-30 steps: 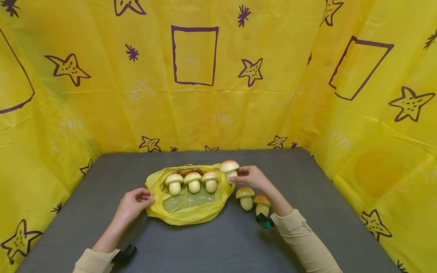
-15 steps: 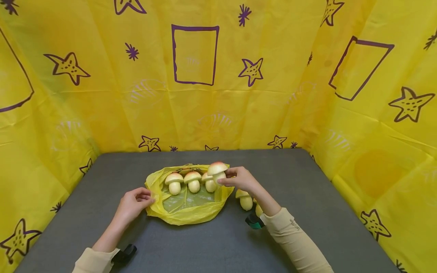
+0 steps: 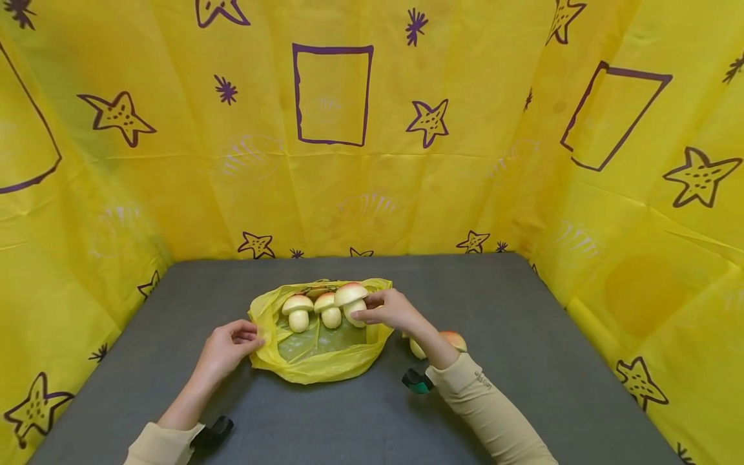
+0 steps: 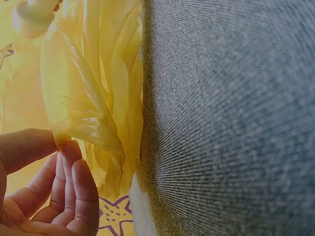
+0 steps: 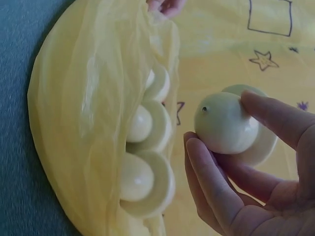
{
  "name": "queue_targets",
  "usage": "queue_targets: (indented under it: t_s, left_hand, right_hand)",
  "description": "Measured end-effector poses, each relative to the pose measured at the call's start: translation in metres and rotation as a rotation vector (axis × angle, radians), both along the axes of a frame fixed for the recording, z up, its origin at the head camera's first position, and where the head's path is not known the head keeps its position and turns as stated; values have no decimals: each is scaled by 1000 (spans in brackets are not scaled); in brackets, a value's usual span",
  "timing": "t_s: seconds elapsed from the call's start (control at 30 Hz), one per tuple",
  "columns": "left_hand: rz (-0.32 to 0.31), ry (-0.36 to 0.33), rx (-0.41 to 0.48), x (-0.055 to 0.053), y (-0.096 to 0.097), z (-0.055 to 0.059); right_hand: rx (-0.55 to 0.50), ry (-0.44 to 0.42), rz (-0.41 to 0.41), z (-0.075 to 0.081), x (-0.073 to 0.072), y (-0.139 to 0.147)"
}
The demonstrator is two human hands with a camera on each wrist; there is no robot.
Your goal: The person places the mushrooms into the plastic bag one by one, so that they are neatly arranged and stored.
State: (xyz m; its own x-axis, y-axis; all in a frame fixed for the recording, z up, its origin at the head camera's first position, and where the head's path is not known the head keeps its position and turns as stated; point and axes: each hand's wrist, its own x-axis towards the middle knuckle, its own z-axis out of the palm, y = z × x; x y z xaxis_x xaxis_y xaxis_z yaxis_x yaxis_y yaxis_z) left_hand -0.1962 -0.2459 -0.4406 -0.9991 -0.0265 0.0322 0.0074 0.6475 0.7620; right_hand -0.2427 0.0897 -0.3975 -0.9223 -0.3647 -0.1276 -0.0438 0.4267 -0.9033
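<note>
Fingers (image 5: 209,174) of the right hand (image 3: 401,311) and its thumb pinch a model mushroom (image 3: 351,294) by the stem, probably because the stem is narrower than the cap and easier to close on. It hangs cap up over the yellow plastic bag (image 3: 325,372), and the right wrist view shows it apart from the mushrooms inside. At the bag's other end, the left hand (image 3: 225,349) pinches the rim between thumb and fingertips; that hold likely steadies the thin film and keeps the mouth spread.

Within the bag, three mushrooms stand in a row along the far side, caps up: a left one (image 3: 299,310), a middle one (image 3: 329,312) and a right one (image 5: 138,182), which the held mushroom covers in the head view. Lined up like this, they leave the near part of the bag bare.

Outside, just beyond the right forearm (image 3: 438,349), two more mushrooms, a nearer-bag one (image 3: 416,349) and a farther one (image 3: 455,340), sit partly hidden on the dark grey counter (image 3: 314,426), within reach of that hand. Yellow starfish-print cloth (image 3: 494,194) surrounds the back and sides.
</note>
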Motion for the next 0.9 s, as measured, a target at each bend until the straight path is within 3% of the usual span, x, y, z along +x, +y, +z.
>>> queue_targets:
  t_s: [0.63, 0.9]
  left_hand:
    - [4, -11, -8, -1, 1, -1]
    - [-1, -2, -8, -1, 1, -1]
  right_hand:
    - [-41, 54, 98, -12, 4, -38]
    - [-63, -24, 77, -14, 9, -50]
